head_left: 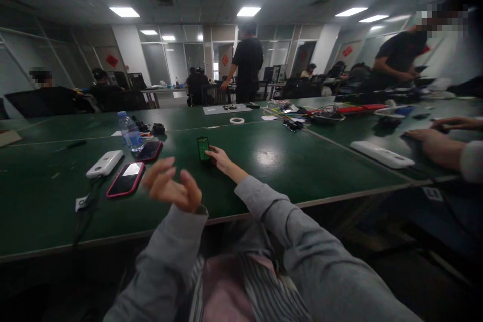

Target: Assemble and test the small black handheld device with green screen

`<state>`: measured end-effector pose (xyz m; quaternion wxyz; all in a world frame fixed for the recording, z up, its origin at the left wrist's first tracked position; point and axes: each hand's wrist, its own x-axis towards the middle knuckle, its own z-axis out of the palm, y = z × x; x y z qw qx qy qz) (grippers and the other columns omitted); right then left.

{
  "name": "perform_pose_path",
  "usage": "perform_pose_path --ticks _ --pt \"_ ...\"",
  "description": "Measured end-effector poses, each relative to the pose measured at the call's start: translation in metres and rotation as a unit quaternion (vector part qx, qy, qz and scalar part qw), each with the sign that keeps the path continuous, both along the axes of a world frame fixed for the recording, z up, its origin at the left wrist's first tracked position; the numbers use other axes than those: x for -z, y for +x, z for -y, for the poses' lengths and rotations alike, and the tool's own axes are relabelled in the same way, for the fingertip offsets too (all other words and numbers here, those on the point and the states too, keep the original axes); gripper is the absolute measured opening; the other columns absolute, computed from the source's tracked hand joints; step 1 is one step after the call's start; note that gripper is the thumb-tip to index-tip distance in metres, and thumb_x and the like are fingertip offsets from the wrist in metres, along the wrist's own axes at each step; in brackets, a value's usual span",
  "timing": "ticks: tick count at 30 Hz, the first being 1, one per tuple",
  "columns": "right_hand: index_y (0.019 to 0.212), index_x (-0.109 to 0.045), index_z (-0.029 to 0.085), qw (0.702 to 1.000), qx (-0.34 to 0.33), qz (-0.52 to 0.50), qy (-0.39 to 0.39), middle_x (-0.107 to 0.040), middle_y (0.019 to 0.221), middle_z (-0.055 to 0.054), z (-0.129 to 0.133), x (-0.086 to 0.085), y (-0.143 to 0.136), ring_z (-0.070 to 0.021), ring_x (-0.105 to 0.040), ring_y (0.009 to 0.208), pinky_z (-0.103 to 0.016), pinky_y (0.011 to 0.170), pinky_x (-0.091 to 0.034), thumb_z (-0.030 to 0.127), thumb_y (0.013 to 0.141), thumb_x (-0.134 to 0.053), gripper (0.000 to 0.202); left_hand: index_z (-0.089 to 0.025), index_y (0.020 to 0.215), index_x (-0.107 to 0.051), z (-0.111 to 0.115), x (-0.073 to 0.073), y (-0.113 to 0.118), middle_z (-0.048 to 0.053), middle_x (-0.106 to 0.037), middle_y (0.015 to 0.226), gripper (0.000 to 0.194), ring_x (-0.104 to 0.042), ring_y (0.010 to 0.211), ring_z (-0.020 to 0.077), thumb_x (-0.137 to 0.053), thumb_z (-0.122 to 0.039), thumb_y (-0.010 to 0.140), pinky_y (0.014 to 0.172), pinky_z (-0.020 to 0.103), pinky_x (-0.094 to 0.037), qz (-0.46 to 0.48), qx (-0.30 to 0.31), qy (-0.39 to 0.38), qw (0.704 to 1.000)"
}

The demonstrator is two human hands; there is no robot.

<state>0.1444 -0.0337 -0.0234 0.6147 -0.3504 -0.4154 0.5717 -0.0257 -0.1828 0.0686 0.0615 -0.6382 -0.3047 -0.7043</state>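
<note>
My right hand [220,157] reaches over the green table [241,181], its fingers closed on the right edge of a small dark device [203,149] with a green face. The device stands upright on or just above the tabletop. Nearer to me and to the left, my left hand [171,186] is raised with fingers apart and slightly curled, a little blurred, holding nothing. Just left of it lie a phone with a pink edge [126,179] and a second dark phone [150,151].
A white power bank [104,164] with a cable and a water bottle [130,132] are at left. Farther back lie a tape roll [237,121], a grey mat [215,110] and tangled cables. At right, another person's hands [437,146] are near a white device [382,155].
</note>
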Motion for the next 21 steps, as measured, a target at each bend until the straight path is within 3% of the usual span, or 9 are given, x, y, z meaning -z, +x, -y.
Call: perform_pose_path --ticks 2,4,6,8,11,13,16,21 --pt "0.113 -0.055 0.018 1.0 -0.001 -0.005 0.002 -0.068 0.1 -0.004 -0.002 0.002 0.0 -0.0135 -0.066 0.082 -0.026 0.074 -0.055 0.019 0.067 -0.074 0.05 -0.02 0.114 -0.046 -0.04 -0.005 0.006 0.011 -0.052 0.111 0.028 -0.049 0.11 0.025 -0.046 -0.027 0.087 0.096 0.047 -0.037 -0.033 0.009 -0.015 0.999" --pt "0.113 -0.055 0.018 1.0 0.0 -0.004 -0.004 -0.068 0.096 -0.003 -0.003 0.002 0.0 -0.0132 -0.065 0.08 -0.025 0.073 -0.055 0.02 0.066 -0.075 0.051 -0.018 0.115 -0.049 -0.088 -0.002 0.012 0.012 -0.053 0.115 0.033 -0.048 0.114 0.0257 -0.053 -0.026 0.083 0.1 0.046 -0.034 -0.108 0.052 -0.115 0.986" --pt "0.112 -0.055 0.019 1.0 0.008 0.005 -0.013 -0.068 0.092 -0.002 -0.002 0.001 -0.001 -0.0125 -0.065 0.076 -0.024 0.07 -0.054 0.02 0.066 -0.075 0.051 -0.015 0.119 -0.048 -0.13 0.013 0.017 0.015 -0.05 0.124 0.046 -0.044 0.121 0.0273 -0.062 -0.028 0.077 0.104 0.046 -0.03 -0.079 0.097 -0.227 0.966" --pt "0.111 -0.056 0.019 1.0 0.02 0.014 -0.016 -0.067 0.088 -0.001 -0.001 0.0 -0.001 -0.0116 -0.064 0.072 -0.024 0.068 -0.053 0.021 0.066 -0.074 0.049 -0.014 0.12 -0.048 -0.159 0.034 0.021 0.016 -0.051 0.125 0.057 -0.043 0.123 0.028 -0.071 -0.031 0.071 0.104 0.044 -0.031 -0.005 0.18 -0.354 0.918" --pt "0.108 -0.057 0.02 0.999 0.027 0.011 -0.012 -0.066 0.086 0.0 0.001 -0.002 -0.002 -0.0107 -0.063 0.071 -0.023 0.066 -0.052 0.021 0.066 -0.073 0.045 -0.012 0.111 -0.056 -0.176 0.062 0.023 0.014 -0.061 0.113 0.055 -0.052 0.115 0.0276 -0.077 -0.033 0.064 0.101 0.042 -0.036 0.041 0.335 -0.487 0.806" --pt "0.105 -0.057 0.02 1.0 0.027 0.004 -0.009 -0.066 0.085 0.0 0.002 -0.003 -0.003 -0.0103 -0.063 0.07 -0.023 0.065 -0.052 0.02 0.065 -0.073 0.043 -0.011 0.103 -0.061 -0.176 0.071 0.021 0.013 -0.065 0.106 0.051 -0.057 0.107 0.0263 -0.08 -0.031 0.06 0.099 0.04 -0.039 0.058 0.398 -0.513 0.758" --pt "0.104 -0.058 0.02 1.0 0.025 0.004 -0.011 -0.066 0.087 0.0 0.003 -0.004 -0.003 -0.0099 -0.062 0.069 -0.023 0.064 -0.051 0.02 0.065 -0.074 0.043 -0.012 0.1 -0.063 -0.176 0.073 0.016 0.01 -0.067 0.102 0.047 -0.061 0.098 0.0228 -0.081 -0.025 0.058 0.096 0.039 -0.042 0.1 0.424 -0.528 0.729" --pt "0.108 -0.056 0.02 1.0 0.026 0.008 -0.015 -0.066 0.091 -0.001 0.001 -0.003 -0.004 -0.0105 -0.063 0.073 -0.022 0.064 -0.051 0.018 0.063 -0.075 0.048 -0.013 0.101 -0.065 -0.182 0.075 0.012 0.01 -0.066 0.101 0.046 -0.063 0.089 0.0187 -0.08 -0.023 0.059 0.091 0.037 -0.044 0.125 0.438 -0.534 0.712"
